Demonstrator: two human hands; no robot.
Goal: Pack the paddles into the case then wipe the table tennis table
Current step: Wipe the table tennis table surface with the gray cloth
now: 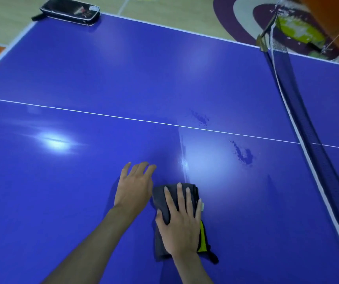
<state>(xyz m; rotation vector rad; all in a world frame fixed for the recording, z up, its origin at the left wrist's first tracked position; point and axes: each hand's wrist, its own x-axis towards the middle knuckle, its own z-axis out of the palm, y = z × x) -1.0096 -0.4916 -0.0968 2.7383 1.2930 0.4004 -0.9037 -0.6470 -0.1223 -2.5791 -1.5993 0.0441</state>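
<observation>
The table tennis table (123, 74) is filling almost the whole view, a big blue surface that is looking hard, flat and shiny, with bright light spots bouncing off it. It is probably slippery, so a cloth should slide on it easily. A thin white line (103, 114) is running across the middle from left to right. The net (299, 111) is standing along the right side, going from far to near. Two wet-looking smears (244, 154) are sitting near the net, one on each side of the white line, and they are likely needing a rub.

The case (70, 11) is lying on the far left corner, and it is looking zipped shut, so I think the paddles are already packed inside, though none are showing.

The cloth (164, 201) is lying folded on the near part of the surface. It is dark grey with a yellow bit, and it is looking soft, light and floppy. Pressing flat on top is probably the best way to hold it.

The right hand (182, 226) is pressing down on the cloth with its grip spread wide and flat. The left hand (134, 186) is resting just beside the cloth, touching the bare surface, fingers straight and a little apart, holding nothing.
</observation>
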